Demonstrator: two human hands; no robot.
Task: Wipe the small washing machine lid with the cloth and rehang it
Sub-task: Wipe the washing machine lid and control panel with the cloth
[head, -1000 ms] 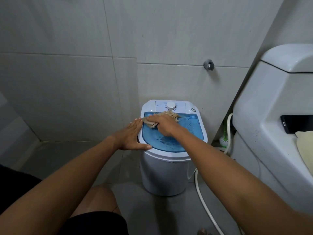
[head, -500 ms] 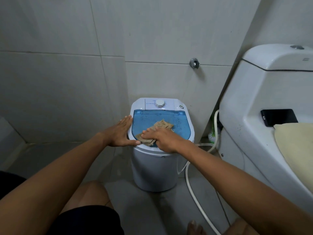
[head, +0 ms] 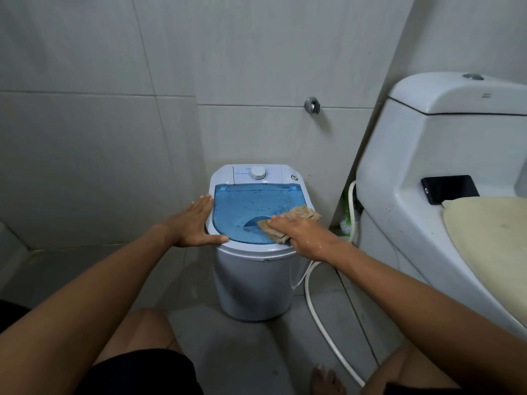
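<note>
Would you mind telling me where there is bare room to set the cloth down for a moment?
Free: the far-left blue lid, between the left hand and the cloth; also floor left of the machine. Crowded: the lid's near right, under the right hand.

The right hand (head: 302, 233) presses a tan cloth (head: 288, 223) flat on the near right part of the blue lid (head: 245, 203) of a small white washing machine (head: 251, 283). The left hand (head: 194, 223) rests open on its left rim.

A small white washing machine (head: 253, 283) stands on the floor. Its translucent blue lid (head: 245, 206) is closed and wet. A tan cloth (head: 296, 216) lies on the lid's right side.
</note>
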